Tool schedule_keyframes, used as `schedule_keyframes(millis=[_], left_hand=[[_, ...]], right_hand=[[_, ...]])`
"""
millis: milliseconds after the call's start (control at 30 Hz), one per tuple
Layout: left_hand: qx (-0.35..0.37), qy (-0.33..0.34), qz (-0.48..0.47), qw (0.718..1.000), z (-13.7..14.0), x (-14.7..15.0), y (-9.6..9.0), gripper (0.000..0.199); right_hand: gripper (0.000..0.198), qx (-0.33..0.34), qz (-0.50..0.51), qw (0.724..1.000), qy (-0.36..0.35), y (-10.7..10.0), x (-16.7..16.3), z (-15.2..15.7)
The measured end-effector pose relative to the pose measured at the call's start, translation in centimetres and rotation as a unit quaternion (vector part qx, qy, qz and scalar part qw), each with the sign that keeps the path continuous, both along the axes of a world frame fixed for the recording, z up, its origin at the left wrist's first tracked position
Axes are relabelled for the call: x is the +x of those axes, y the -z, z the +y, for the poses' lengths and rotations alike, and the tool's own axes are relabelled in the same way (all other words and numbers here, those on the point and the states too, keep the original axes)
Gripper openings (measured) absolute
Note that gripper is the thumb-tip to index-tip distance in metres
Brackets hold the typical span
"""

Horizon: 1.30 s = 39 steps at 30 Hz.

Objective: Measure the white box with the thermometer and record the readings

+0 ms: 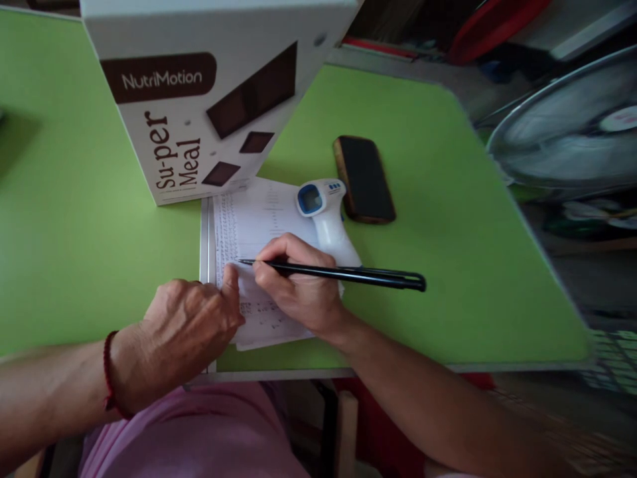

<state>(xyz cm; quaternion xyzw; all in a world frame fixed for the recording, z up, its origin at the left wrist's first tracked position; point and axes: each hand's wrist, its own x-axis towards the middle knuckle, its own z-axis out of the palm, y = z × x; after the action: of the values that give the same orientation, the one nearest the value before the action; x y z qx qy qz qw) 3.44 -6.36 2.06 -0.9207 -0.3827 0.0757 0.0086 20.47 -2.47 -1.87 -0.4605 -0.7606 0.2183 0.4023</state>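
Note:
Pinched in my right hand [303, 285] is a black pen [343, 272], its tip touching a sheet of paper [279, 212] that bears rows of small handwriting. My left hand [192, 318] rests on the paper's left side with its fingers curled under and the thumb pointing toward the pen tip. Whether those fingers grip anything is hidden. A white infrared thermometer [326, 212] with a blue-rimmed display lies on the paper's upper right, just beyond my right hand.
A tall white NutriMotion box [213, 99] stands at the paper's far edge. Right of the thermometer lies a dark phone [365, 179] on the green table [472, 265]. A round fan [572, 126] stands beyond the table's right edge.

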Motion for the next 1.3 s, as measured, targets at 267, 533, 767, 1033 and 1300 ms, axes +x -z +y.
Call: schedule_keyframes(millis=[267, 533, 767, 1033, 1300], left_hand=[[0.002, -0.009, 0.006, 1.0, -0.03, 0.05, -0.14, 0.049], [0.009, -0.006, 0.007, 1.0, -0.13, -0.04, -0.19, 0.049], [0.006, 0.002, -0.005, 1.0, -0.08, -0.09, -0.12, 0.052], [0.028, 0.005, -0.008, 1.0, -0.18, -0.1, 0.14, 0.049], [0.037, 0.007, -0.012, 0.999, -0.23, -0.23, 0.14, 0.047]], right_hand=[[0.011, 0.001, 0.017, 1.0, 0.017, 0.22, -0.09, -0.04], [0.011, -0.007, 0.014, 1.0, 0.011, 0.34, -0.06, -0.02], [0.011, -0.008, -0.005, 1.0, 0.019, 0.14, -0.11, 0.03], [0.012, -0.011, -0.002, 1.0, 0.014, 0.1, -0.11, 0.02], [0.012, -0.002, -0.007, 1.0, 0.014, 0.08, -0.13, 0.04]])
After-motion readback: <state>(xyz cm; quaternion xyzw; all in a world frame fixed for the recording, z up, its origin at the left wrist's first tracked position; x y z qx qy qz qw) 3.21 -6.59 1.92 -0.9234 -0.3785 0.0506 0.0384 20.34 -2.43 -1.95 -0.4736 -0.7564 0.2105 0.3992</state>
